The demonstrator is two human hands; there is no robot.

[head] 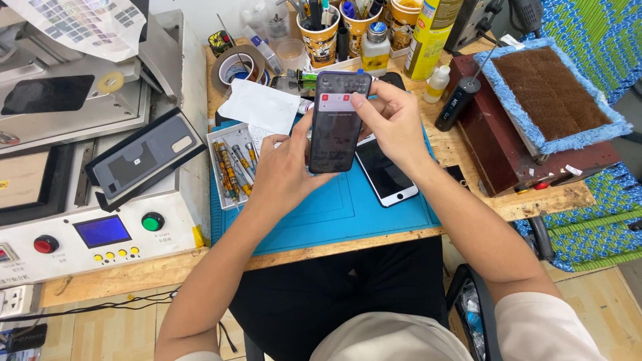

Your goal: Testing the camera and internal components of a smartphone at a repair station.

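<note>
Fingers of my left hand (284, 175) wrap the dark phone (336, 122) from seven o'clock while my right hand (394, 124) pinches its top edge, thumb seemingly on-screen; I'd keep it steady.

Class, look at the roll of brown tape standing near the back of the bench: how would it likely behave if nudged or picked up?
The roll of brown tape is a ring leaning on its edge, so a nudge would probably make it roll or fall flat. Its hollow core suggests it is light and easy to hook with a finger. It looks stiff rather than fragile, though cups crowd close behind it.
</note>
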